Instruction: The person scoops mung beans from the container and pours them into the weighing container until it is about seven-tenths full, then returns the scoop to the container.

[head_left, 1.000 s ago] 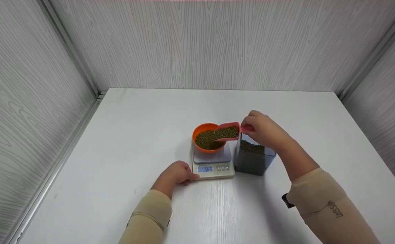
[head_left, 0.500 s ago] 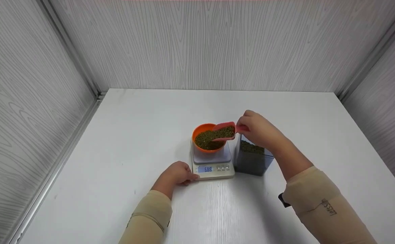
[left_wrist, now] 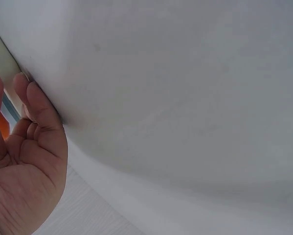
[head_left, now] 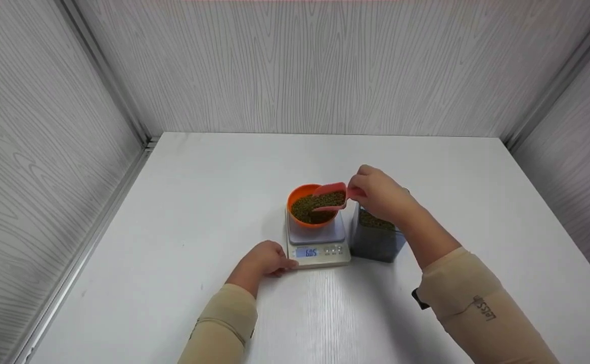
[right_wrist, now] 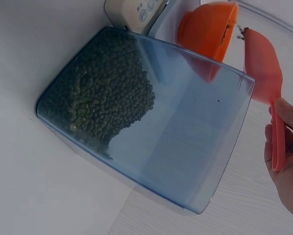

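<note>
My right hand (head_left: 381, 194) pinches the handle of a red scoop (head_left: 331, 188) loaded with small green beans. The scoop tips over the right side of an orange bowl (head_left: 301, 191), and in the right wrist view a few beans drop from its tip. More beans (head_left: 307, 208) lie inside the bowl, which stands on the platform of a kitchen scale (head_left: 320, 259) with lit digits. At the scale's front left corner, my left hand (head_left: 264, 259) holds the edge between thumb and fingers; the left wrist view shows those fingertips (left_wrist: 21, 83) right at its side.
Right beside the scale stands a clear, dark-tinted bin (head_left: 375, 245) partly filled with green beans (right_wrist: 107, 93). My right wrist passes over its far rim. Panelled walls (head_left: 295, 65) close off the white table (head_left: 198, 202) at the back and both sides.
My right hand and the scoop have shifted left, further over the bowl. Beans have slid from scoop to bowl, and the scale's digits have changed. The left hand stays put.
</note>
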### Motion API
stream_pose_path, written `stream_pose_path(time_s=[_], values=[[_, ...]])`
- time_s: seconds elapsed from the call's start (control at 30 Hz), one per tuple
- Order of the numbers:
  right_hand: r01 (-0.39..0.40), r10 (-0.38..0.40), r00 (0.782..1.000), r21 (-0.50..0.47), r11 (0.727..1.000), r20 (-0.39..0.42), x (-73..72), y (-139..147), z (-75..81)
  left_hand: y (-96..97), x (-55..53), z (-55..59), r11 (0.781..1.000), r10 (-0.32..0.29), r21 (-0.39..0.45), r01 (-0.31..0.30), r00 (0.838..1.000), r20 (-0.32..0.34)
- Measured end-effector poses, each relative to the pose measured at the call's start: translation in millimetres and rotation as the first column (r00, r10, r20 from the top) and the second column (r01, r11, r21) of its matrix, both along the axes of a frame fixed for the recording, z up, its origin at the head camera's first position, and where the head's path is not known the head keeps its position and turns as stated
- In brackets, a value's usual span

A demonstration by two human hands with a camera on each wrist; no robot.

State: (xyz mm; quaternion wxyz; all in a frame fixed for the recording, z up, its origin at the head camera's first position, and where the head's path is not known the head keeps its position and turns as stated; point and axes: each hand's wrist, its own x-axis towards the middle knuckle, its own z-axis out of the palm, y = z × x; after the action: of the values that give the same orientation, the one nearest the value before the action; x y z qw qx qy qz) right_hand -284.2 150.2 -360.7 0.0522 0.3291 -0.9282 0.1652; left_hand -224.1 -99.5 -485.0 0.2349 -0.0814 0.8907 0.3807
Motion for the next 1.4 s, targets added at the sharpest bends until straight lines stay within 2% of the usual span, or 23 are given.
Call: stream_pose_path(time_s=[0.67,0.9,1.13,1.4], values=[[0.048,-0.047,0.999,0.063,0.997,-0.029,-0.9,-15.6,6.1,0.2,1.6,2.2,1.000,0.006,0.006,-0.006,1.000,-0.002],[0.095,-0.094,0.995,0.042,0.995,-0.017,-0.4,-17.9,1.3,0.6,2.4,3.7,1.000,0.002,-0.006,-0.002,1.000,-0.004],[0.077,-0.076,0.996,0.014,0.997,-0.053,-2.6,-18.2,-0.6,0.4,2.8,2.5,1.000,0.001,-0.006,-0.001,1.000,-0.017],[0.109,-0.109,0.994,0.046,0.993,-0.015,-4.2,-19.5,0.0,1.0,3.3,4.1,1.000,0.010,-0.003,-0.010,1.000,-0.011]])
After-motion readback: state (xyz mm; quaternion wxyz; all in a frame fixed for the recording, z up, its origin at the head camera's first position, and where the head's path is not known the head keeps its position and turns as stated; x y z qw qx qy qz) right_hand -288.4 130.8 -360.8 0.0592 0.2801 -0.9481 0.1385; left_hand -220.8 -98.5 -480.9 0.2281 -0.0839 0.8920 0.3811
